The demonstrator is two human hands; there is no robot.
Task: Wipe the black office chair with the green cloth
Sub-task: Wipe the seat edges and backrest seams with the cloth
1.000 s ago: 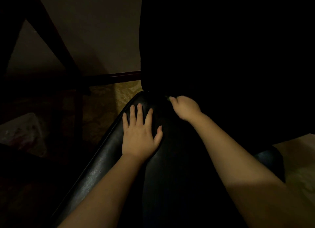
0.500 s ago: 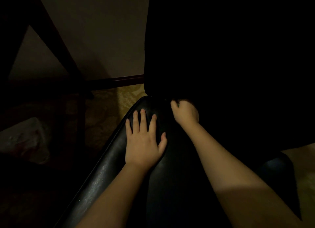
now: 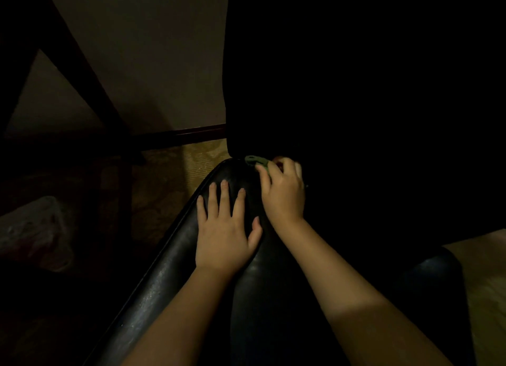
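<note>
Where the green cloth [image 3: 256, 161] lies: bunched under and just beyond the right fingertips, at the far end of the glossy pad; only a small fold shows.
Right hand [image 3: 284, 193]: fingers curled, pinching the cloth against the upholstery.
Left hand [image 3: 224, 228]: fingers spread, palm flat on the pad, thumb just beside the right wrist.
Black office chair [image 3: 169, 278]: smooth, shiny covering; probably firm, slick under a palm, and apt to swivel unless braced.
Cloth handling: likely light, soft and limp; best gathered beneath curled fingers so that it does not slip out.
Beyond the fingertips: a dark mass, presumably the backrest; detail lost in shadow.
</note>
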